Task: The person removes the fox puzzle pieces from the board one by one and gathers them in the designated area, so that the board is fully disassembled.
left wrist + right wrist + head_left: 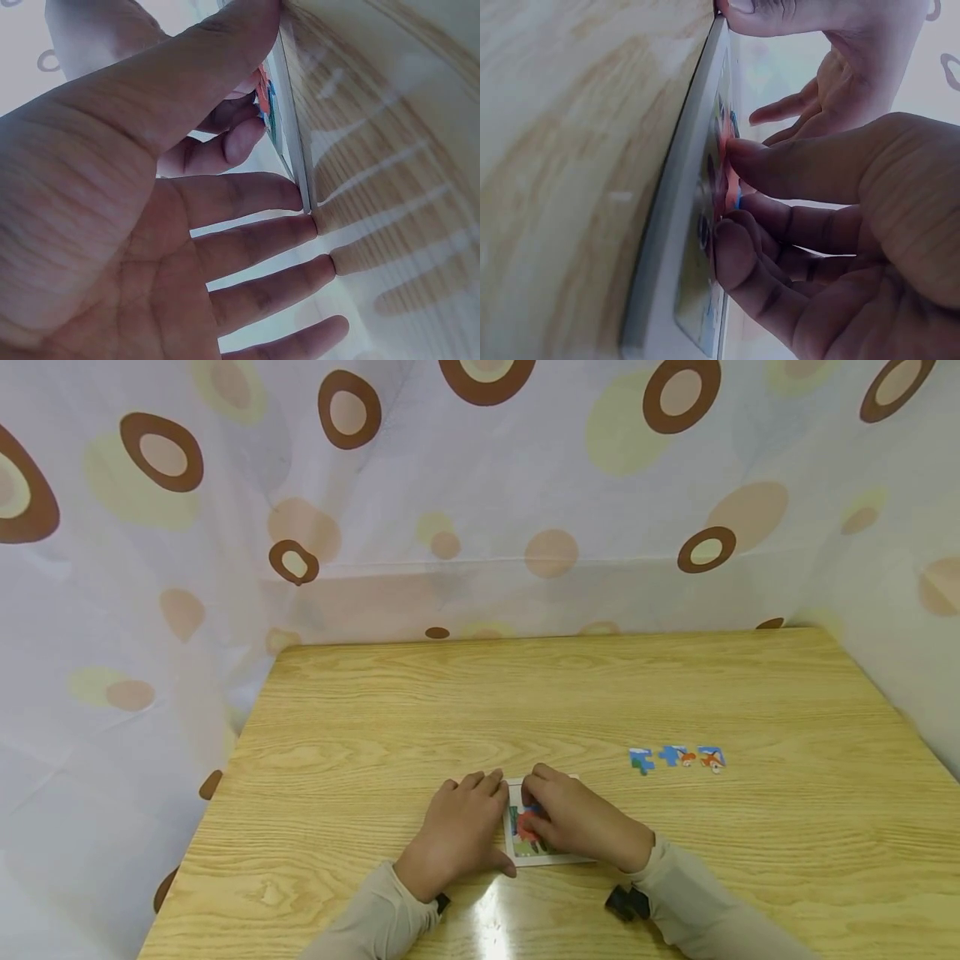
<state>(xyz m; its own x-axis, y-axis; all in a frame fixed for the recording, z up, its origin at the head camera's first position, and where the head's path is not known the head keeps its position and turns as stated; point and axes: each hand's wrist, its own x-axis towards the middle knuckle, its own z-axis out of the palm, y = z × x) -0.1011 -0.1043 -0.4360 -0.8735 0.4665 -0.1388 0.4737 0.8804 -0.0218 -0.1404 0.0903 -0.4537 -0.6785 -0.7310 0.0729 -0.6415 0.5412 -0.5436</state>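
Observation:
A white-edged puzzle tray [551,861] lies on the table, with a partly covered picture in red, blue and green inside it. My left hand [461,827] rests along the tray's left side. Its fingers [255,236] are straight and spread, their tips at the tray edge, while the thumb reaches the near corner. Over the tray, my right hand [581,818] pinches a red-and-blue puzzle piece [732,184] between thumb and curled fingers, close against the picture. The fingers hide much of that piece and the tray's right part.
Several loose puzzle pieces lie in a row to the right, among them a blue-and-green piece [640,760] and a piece with an orange fox [711,758]. The wooden table [450,693] meets a dotted curtain [495,593] at the back. A black device [622,903] sits under the right wrist.

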